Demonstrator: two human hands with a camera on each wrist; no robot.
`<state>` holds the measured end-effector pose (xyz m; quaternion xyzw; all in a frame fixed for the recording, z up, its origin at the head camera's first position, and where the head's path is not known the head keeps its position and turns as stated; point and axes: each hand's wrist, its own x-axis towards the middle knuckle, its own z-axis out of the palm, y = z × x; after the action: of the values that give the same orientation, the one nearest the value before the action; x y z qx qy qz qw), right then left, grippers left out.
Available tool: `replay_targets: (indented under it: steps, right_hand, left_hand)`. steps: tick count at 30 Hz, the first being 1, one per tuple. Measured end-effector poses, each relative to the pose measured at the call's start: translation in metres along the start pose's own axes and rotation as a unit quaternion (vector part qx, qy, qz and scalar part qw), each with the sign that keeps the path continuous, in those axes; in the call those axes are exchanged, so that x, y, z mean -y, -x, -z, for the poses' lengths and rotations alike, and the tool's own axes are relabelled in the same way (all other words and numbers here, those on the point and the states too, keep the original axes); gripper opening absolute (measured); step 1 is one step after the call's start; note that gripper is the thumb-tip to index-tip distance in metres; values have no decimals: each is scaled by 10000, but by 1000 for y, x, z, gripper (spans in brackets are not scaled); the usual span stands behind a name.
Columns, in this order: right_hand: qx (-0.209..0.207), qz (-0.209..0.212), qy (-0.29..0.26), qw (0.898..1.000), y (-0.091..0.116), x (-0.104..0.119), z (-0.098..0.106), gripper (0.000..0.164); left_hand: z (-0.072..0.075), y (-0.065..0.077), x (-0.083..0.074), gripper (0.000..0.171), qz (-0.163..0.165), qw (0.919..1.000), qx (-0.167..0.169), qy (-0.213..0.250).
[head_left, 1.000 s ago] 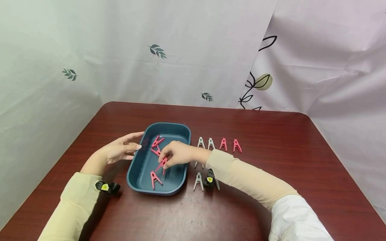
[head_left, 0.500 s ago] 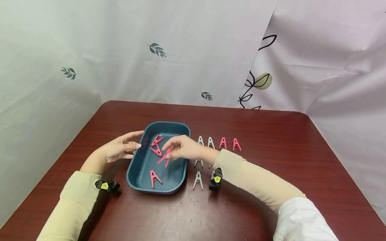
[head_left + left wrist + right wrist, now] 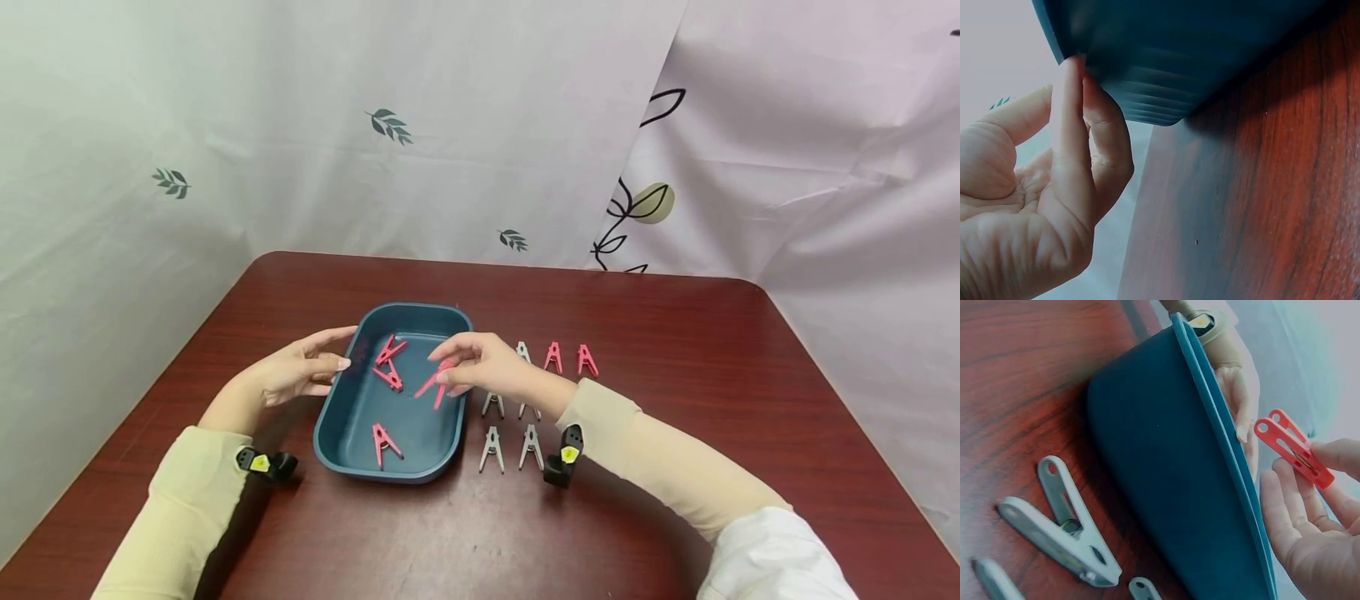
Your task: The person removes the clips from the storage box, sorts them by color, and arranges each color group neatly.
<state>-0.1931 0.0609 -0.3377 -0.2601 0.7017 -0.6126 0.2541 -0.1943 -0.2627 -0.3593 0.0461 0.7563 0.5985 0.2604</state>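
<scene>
My right hand (image 3: 483,364) pinches a red clothespin (image 3: 1297,450) by one end between thumb and fingers. It is over the right side of a blue rectangular basin (image 3: 352,472), with the clothespin's two legs pointing down and left in the head view. My left hand (image 3: 296,367) touches the basin's left rim with loosely bent fingers; in the left wrist view a fingertip (image 3: 1072,65) meets the rim's edge. Inside the basin lie several more red clothespins; one (image 3: 386,444) is near the front, and two touch farther back, including this one (image 3: 390,377).
To the right of the basin, several grey clothespins (image 3: 531,447) stand in rows on the dark red table (image 3: 675,358). Two red clothespins (image 3: 587,360) lie at the right end of the back row. My right hand hides part of that row.
My right hand has lifted the red clothespin from among those in the basin and carried it back and right toward the right rim. My left hand has stayed in place.
</scene>
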Motion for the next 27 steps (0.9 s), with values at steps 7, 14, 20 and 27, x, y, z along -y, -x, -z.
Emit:
replay_targets:
  steps: [7, 14, 20, 27]
  right_hand:
    - [-296, 50, -109, 9995, 16, -6, 9, 31]
    - [-623, 79, -457, 9970, 29, -12, 21, 39]
    - [-1127, 9, -910, 9895, 37, -19, 35, 39]
    - [-1380, -20, -971, 9857, 48, -27, 51, 34]
  left_hand:
    - [-1, -1, 2, 74, 67, 9999, -124, -85]
    - [-1, -1, 3, 74, 62, 9998, -140, -89]
    - [-2, -2, 4, 73, 39, 9999, -102, -73]
    - [-2, -2, 3, 73, 22, 10000, -52, -22]
